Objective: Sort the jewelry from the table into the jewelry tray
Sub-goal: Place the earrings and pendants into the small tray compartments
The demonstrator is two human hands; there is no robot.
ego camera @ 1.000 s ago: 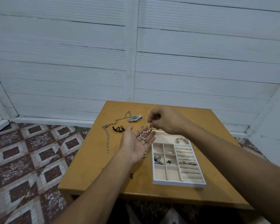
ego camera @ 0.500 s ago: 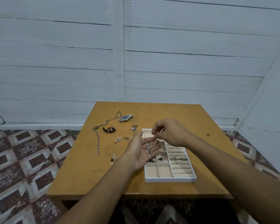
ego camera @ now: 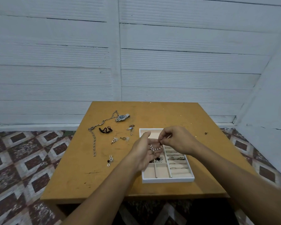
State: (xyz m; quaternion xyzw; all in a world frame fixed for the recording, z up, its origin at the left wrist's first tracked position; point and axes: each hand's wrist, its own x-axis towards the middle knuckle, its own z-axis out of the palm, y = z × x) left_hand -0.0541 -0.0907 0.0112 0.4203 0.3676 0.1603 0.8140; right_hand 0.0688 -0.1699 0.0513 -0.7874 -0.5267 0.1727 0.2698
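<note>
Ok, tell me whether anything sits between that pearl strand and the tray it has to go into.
Only the left hand: the pearl strand lies draped on its open palm, which is above the left compartments of the jewelry tray. The right hand pinches one end of the strand. Nothing else visible blocks the drop.

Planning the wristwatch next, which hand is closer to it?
Left. The left hand is nearer the camera, right of the wristwatch; the right hand, pinching the pearl strand, is farther right.

Matt wooden table [ego camera: 161, 114] — shiny metal watch [ego camera: 122, 118], pearly bracelet [ego camera: 156, 147]
</note>
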